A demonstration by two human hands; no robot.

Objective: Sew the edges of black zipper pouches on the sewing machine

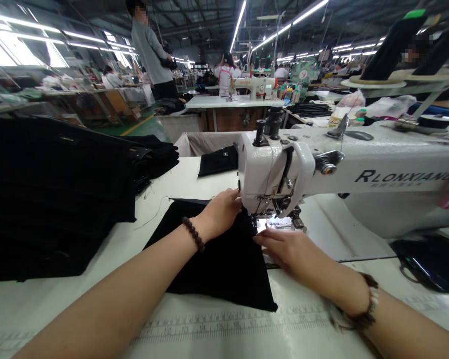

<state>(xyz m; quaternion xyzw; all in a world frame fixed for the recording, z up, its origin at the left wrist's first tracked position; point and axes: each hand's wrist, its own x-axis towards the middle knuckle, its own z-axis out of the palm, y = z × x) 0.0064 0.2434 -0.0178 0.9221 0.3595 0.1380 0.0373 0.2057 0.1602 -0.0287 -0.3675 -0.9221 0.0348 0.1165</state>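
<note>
A black fabric piece (220, 269) lies flat on the white sewing table, its right edge beside the needle area of a white sewing machine (262, 169). My left hand (222, 212) is closed at the fabric's far edge, close against the machine head; its fingertips are partly hidden. On the fabric's right edge, just in front of the lit presser foot (275, 223), rest the outstretched fingers of my right hand (290, 249). The needle tip and stitching cannot be made out.
Black fabric pieces (56, 194) are stacked at the left. Another black piece (219, 160) lies behind the machine head. A shiny black item (430, 262) sits at the right, and a ruler scale (209, 324) runs along the front. People and other machines are beyond.
</note>
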